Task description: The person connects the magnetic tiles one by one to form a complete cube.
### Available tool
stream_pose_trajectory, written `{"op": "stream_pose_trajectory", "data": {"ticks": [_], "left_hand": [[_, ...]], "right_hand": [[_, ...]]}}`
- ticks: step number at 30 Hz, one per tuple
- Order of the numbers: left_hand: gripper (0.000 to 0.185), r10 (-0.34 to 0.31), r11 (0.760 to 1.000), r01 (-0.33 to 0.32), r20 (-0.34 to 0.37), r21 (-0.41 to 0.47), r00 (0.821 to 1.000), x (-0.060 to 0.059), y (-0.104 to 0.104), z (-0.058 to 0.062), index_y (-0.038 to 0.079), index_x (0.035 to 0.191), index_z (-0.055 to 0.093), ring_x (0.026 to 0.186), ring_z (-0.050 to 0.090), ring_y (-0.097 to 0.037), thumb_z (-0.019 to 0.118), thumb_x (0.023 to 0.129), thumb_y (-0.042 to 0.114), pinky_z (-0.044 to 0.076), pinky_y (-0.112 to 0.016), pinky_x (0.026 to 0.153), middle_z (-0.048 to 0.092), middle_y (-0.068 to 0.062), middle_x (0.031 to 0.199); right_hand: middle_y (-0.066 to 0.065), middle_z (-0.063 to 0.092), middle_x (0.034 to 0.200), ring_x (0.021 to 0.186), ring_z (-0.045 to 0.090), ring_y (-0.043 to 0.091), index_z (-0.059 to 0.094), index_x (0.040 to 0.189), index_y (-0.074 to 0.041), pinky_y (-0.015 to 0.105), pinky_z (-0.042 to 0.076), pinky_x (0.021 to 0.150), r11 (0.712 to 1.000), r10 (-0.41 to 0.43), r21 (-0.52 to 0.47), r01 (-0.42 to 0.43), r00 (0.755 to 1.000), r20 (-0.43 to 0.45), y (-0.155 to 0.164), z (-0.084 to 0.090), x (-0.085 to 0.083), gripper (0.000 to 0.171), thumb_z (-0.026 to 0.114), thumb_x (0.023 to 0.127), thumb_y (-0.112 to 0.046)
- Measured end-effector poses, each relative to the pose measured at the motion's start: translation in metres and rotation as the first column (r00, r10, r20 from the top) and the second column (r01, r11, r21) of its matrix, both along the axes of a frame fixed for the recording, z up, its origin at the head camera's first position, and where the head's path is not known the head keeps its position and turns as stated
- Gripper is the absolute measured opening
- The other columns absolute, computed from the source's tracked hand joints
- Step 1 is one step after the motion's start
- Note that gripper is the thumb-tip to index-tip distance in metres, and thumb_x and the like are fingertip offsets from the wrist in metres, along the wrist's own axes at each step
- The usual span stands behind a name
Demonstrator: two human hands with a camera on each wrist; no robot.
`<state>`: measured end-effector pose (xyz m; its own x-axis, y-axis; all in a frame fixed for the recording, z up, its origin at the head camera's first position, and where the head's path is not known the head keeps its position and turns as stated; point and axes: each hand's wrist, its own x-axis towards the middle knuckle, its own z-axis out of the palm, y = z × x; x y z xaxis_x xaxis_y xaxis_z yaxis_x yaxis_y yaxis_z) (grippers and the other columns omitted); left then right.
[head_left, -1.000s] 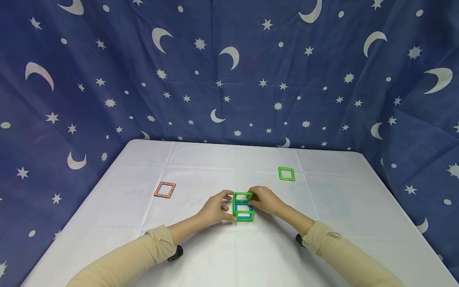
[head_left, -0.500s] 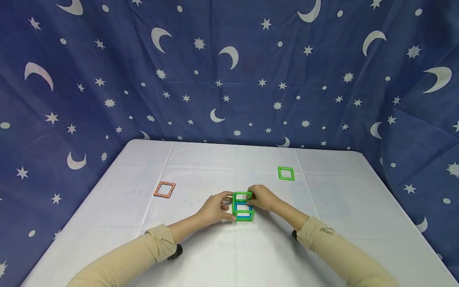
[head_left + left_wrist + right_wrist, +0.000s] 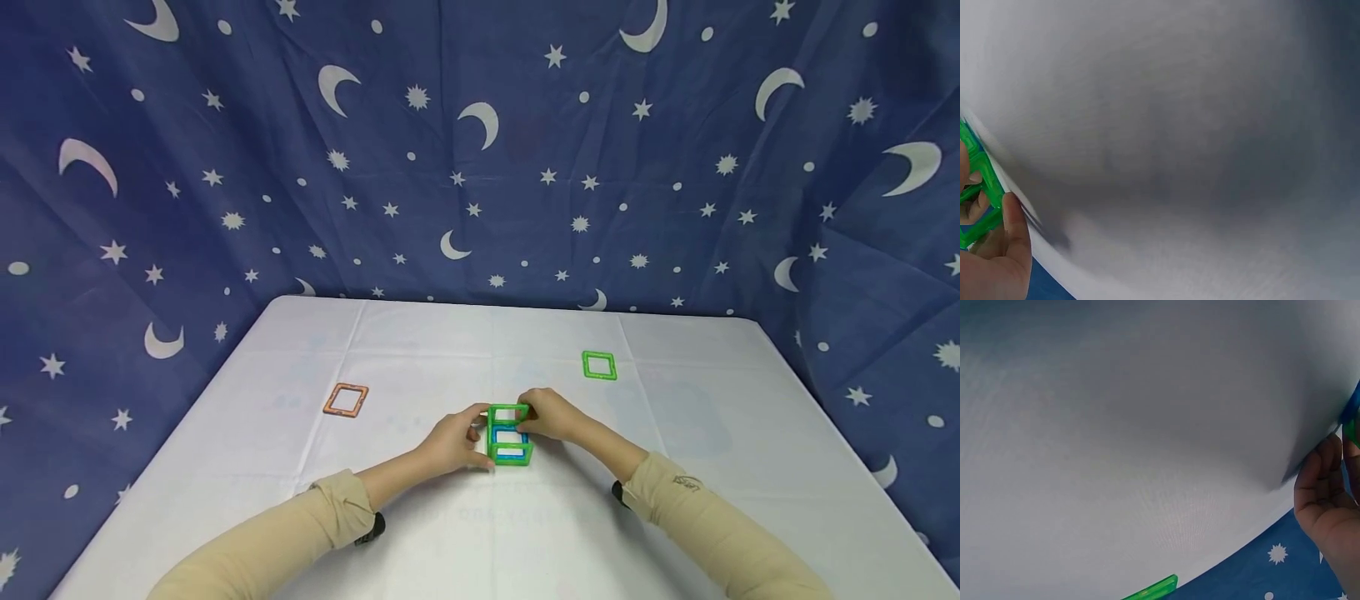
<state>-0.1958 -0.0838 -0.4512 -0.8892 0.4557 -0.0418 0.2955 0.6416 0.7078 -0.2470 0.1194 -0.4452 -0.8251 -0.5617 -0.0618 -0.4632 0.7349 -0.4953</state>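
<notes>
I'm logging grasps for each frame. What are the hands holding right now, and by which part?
Both hold the green-and-blue tile structure: the left hand at its left side, the right hand at its upper right edge.

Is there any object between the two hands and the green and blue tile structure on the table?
Nothing visible. The left hand and the right hand both touch the tile structure directly, one on each side.

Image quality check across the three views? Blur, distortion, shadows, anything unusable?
Head view: sharp, evenly lit, wide-angle bend at the edges; left hand, right hand and the green and blue tile structure read clearly. Left wrist view: tablecloth smeared and featureless, soft shadow; only a green tile edge by the thumb. Right wrist view: same soft cloth, fingers at the frame edge.
</notes>
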Motion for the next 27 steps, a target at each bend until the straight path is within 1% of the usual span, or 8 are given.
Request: {"op": "stream_pose_trajectory", "data": {"ticks": [3,7,13,17,21,24,27], "left_hand": [[0.081,0.005,1.000,-0.005,-0.006,-0.015,1.000,-0.001,0.001,-0.003,0.001,0.136,0.042,0.077,0.051,-0.010,0.084,0.070,0.022,0.043,-0.022,0.069,0.065,-0.008,0.101],[0.081,0.010,1.000,-0.010,-0.002,-0.017,1.000,-0.001,0.001,-0.005,0.001,0.136,0.043,0.075,0.050,-0.009,0.084,0.070,0.023,0.043,-0.022,0.067,0.065,-0.006,0.097],[0.083,0.024,1.000,-0.024,0.007,-0.010,1.000,0.000,0.001,-0.006,0.000,0.137,0.042,0.077,0.052,-0.011,0.085,0.068,0.021,0.044,-0.023,0.067,0.061,-0.005,0.091],[0.083,0.029,1.000,-0.029,0.007,-0.013,1.000,-0.001,0.001,-0.006,-0.001,0.137,0.042,0.077,0.052,-0.012,0.085,0.068,0.020,0.044,-0.024,0.068,0.061,-0.004,0.092],[0.083,0.019,1.000,-0.019,0.010,-0.008,1.000,-0.002,0.001,-0.005,-0.002,0.137,0.043,0.077,0.051,-0.012,0.085,0.069,0.019,0.043,-0.023,0.067,0.061,-0.005,0.093],[0.083,0.011,1.000,-0.011,0.013,-0.004,1.000,-0.003,0.001,-0.004,-0.003,0.136,0.043,0.077,0.050,-0.012,0.085,0.068,0.019,0.042,-0.022,0.066,0.061,-0.005,0.095],[0.083,0.007,1.000,-0.007,0.014,0.000,1.000,-0.004,0.001,-0.002,-0.003,0.136,0.043,0.077,0.049,-0.012,0.085,0.068,0.020,0.041,-0.022,0.066,0.061,-0.005,0.093]], "right_hand": [[0.000,0.060,0.074,0.067,0.048,0.008,0.065,0.084,-0.004,0.019,0.042,0.061,1.000,0.029,-0.008,-0.029,0.999,-0.013,0.003,-0.001,0.001,0.012,0.075,0.079,-0.007],[-0.001,0.060,0.074,0.067,0.048,0.008,0.065,0.087,-0.004,0.019,0.042,0.061,0.999,0.046,-0.016,-0.047,0.999,-0.028,0.007,-0.001,0.002,0.013,0.074,0.079,-0.007],[-0.002,0.057,0.071,0.066,0.046,0.008,0.064,0.086,-0.005,0.019,0.042,0.060,0.998,0.043,-0.035,-0.044,0.999,-0.025,0.017,-0.001,0.000,0.013,0.074,0.079,-0.004],[-0.001,0.060,0.075,0.069,0.049,0.008,0.064,0.089,-0.005,0.020,0.044,0.063,0.999,0.040,-0.034,-0.041,0.999,-0.030,0.024,0.000,-0.002,0.014,0.074,0.078,-0.003],[0.003,0.066,0.086,0.077,0.056,0.011,0.065,0.095,-0.004,0.024,0.051,0.071,0.998,0.049,-0.031,-0.051,0.998,-0.035,0.031,0.004,-0.005,0.018,0.073,0.078,-0.002],[0.005,0.068,0.092,0.083,0.060,0.015,0.066,0.098,-0.003,0.028,0.053,0.075,0.998,0.052,-0.018,-0.053,0.997,-0.062,0.036,0.007,-0.008,0.021,0.073,0.078,-0.002],[0.006,0.068,0.094,0.086,0.061,0.018,0.066,0.099,-0.002,0.031,0.053,0.078,0.999,0.030,-0.009,-0.031,0.995,-0.090,0.041,0.009,-0.011,0.023,0.074,0.078,-0.003]]}}
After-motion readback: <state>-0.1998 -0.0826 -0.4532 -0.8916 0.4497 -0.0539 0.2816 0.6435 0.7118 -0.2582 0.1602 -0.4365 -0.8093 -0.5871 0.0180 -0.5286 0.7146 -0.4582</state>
